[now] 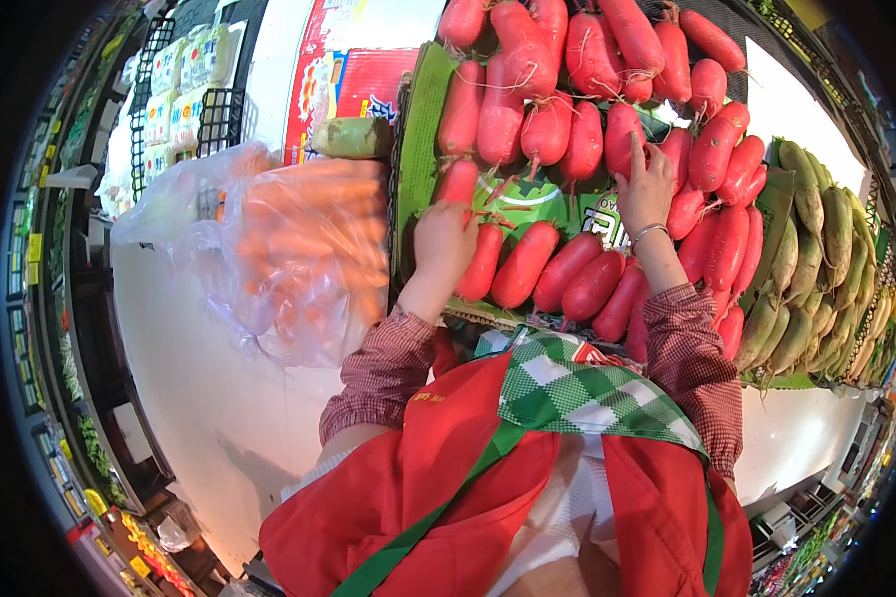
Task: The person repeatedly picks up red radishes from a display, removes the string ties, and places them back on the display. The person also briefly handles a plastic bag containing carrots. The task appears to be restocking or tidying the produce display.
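Observation:
Red radishes (523, 265) lie in rows in a green printed cardboard box (427, 112) before me, with more heaped at its far side. At the box's left, my left hand (446, 242) has its fingers around the near end of a red radish (459, 181). My right hand (646, 190), with a bangle at the wrist, grips the near end of another red radish (622, 134); its index finger lies along the skin. Between my hands, part of the box's printed bottom shows, with broken root ends (496, 218) on it.
Left of the box, a clear plastic bag (269, 298) covers carrots (321, 224), with a cut green radish (352, 138) behind. White packages (187, 82) stand in a black wire rack at far left. Long green radishes (799, 261) are piled to the right.

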{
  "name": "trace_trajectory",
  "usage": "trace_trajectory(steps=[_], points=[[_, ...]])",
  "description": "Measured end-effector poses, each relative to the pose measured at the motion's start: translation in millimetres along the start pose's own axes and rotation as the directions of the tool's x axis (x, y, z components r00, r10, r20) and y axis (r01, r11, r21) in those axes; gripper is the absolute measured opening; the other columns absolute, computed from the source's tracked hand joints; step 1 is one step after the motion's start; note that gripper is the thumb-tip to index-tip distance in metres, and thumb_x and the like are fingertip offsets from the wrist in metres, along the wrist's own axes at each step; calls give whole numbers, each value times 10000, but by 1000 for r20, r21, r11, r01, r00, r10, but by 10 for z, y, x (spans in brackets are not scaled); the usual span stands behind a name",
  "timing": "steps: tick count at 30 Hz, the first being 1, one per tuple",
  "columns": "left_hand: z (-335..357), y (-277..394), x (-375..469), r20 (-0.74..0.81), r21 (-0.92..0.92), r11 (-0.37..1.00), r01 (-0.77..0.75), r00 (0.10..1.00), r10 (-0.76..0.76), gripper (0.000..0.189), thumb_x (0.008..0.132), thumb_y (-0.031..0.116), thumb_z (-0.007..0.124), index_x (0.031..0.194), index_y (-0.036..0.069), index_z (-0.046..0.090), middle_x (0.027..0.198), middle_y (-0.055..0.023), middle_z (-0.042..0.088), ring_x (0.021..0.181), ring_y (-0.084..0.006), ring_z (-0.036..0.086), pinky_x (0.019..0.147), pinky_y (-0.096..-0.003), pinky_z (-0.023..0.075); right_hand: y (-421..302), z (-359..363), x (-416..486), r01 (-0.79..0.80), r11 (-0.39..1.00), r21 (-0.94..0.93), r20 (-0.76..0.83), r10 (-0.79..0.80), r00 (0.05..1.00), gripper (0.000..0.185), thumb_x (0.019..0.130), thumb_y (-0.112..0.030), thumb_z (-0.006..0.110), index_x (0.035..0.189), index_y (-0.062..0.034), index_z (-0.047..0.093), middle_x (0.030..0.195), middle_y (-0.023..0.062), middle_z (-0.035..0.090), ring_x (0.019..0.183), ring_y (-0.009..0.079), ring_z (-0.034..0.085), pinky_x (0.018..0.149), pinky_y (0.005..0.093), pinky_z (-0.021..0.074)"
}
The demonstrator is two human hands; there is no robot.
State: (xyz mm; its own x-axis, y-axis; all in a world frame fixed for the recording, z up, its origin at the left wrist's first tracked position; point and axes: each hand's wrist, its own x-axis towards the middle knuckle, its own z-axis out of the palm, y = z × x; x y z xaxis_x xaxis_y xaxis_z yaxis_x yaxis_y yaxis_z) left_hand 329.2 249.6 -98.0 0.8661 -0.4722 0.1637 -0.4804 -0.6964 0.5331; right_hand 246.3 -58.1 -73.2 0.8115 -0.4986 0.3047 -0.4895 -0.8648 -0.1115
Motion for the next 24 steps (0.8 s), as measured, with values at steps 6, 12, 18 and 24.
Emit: trace_trajectory(steps=[6,12,18,24], points=[[483,276,308,143,229,948,-222,971,193,608,812,116,741,1374,49,520,1294,-226,566,1074,-379,620,797,-438,579,-180,-183,-279,194,952,238,-118,-170,978,632,788,-92,777,1376,-77,548,1256,190,559,1153,397,533,996,475,462],[732,446,446,260,397,907,-142,965,37,704,936,88,556,1580,207,298,1368,-315,445,1052,-425,602,723,-443,608,-308,-407,-806,145,864,482,52,-193,980,587,813,-87,755,1359,-59,542,1203,202,567,1061,403,602,885,460,532],[793,318,443,249,200,956,-214,955,162,626,689,-22,774,1253,44,510,1308,-337,449,1044,-488,610,894,-494,552,-248,-663,-1324,123,827,549,67,-190,979,527,852,-99,712,1347,-67,532,1209,184,575,1012,387,640,821,444,567],[916,213,447,261,173,920,-352,917,302,181,789,-26,654,964,23,652,1049,-266,576,868,-420,663,725,-488,573,-159,-857,-1604,72,838,541,100,-149,984,534,836,-74,700,1343,-51,534,1132,168,562,932,371,638,763,440,562]])
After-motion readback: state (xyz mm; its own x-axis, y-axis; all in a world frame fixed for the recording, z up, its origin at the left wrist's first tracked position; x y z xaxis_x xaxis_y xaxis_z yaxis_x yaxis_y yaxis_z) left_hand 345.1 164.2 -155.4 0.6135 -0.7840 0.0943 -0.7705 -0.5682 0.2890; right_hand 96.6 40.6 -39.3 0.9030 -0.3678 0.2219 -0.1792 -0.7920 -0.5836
